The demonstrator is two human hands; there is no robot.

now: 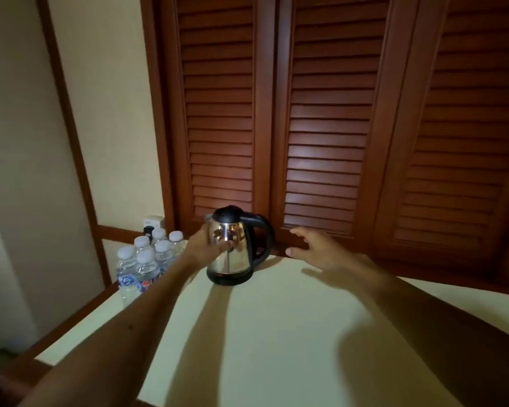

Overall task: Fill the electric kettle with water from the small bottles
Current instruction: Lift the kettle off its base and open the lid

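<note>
Kettle point(232, 248) stands upright on the pale surface point(276, 333), toward the back, close to the louvred doors point(321, 127). Black lid down, black handle on its right side.

My left hand point(206, 248) is wrapped on the kettle's steel body, thumb across the front, steadying it. My right hand point(315, 248) hovers spread wide and empty just right of the handle, not touching it.

Small bottles point(150, 259): a cluster of six or so, white caps on, just left of the kettle at the surface's left edge. Water visible in them; none opened yet.

Handling, my guess: steel wall is smooth and slick, poor to grip; likely light if empty, so it may slide or tip when nudged. Best hold is the rigid handle. Lid must open first. Bottles look thin and squashy; grip mid-body gently, twist cap with the other hand.
</note>
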